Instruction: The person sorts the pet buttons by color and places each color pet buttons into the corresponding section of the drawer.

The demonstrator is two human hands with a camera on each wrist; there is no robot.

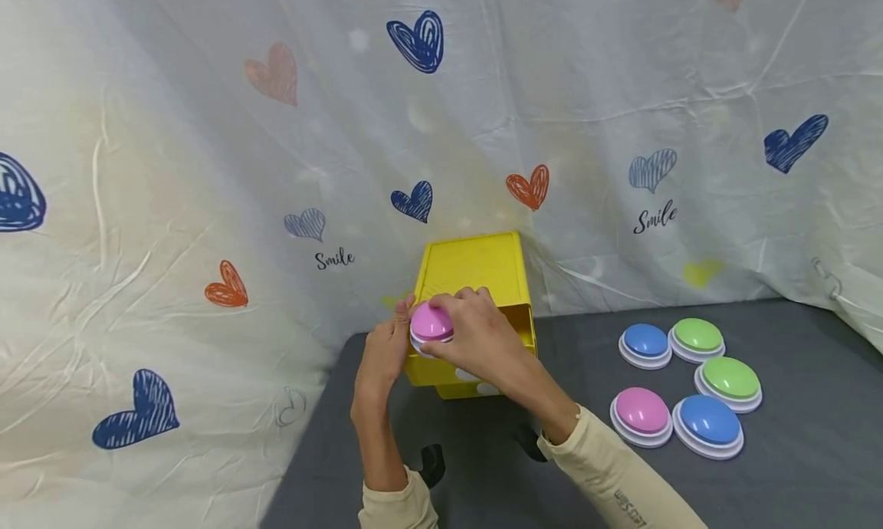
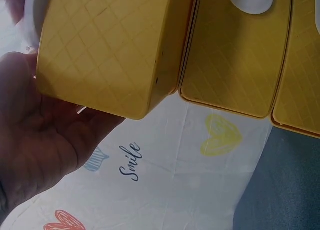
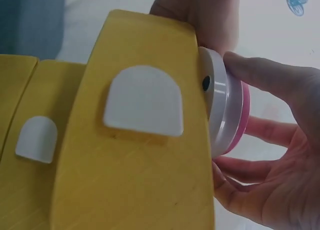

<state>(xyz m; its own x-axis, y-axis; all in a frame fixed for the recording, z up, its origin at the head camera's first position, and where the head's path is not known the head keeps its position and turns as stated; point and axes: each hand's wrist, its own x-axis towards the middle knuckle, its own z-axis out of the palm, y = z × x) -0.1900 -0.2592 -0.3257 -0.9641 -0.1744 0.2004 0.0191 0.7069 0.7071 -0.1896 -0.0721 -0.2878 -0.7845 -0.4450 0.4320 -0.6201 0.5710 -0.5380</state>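
Observation:
A yellow drawer box [image 1: 476, 264] stands at the back of the table with its top drawer [image 1: 431, 372] pulled out. My right hand [image 1: 479, 333] holds a pink push button with a white base [image 1: 431, 322] over that drawer, thumb and fingers around its rim. The right wrist view shows the button [image 3: 232, 105] tipped on edge against the drawer's upper rim. My left hand [image 1: 382, 353] grips the drawer's left side, its fingers passing behind the yellow wall in the left wrist view. The thumb's contact there is partly hidden.
On the dark table [image 1: 552, 491], to the right, sit several more push buttons: pink [image 1: 641, 410], blue [image 1: 709, 419], blue [image 1: 645, 340], green [image 1: 731, 378] and green [image 1: 698, 335]. A white curtain with hearts [image 1: 469, 130] hangs behind.

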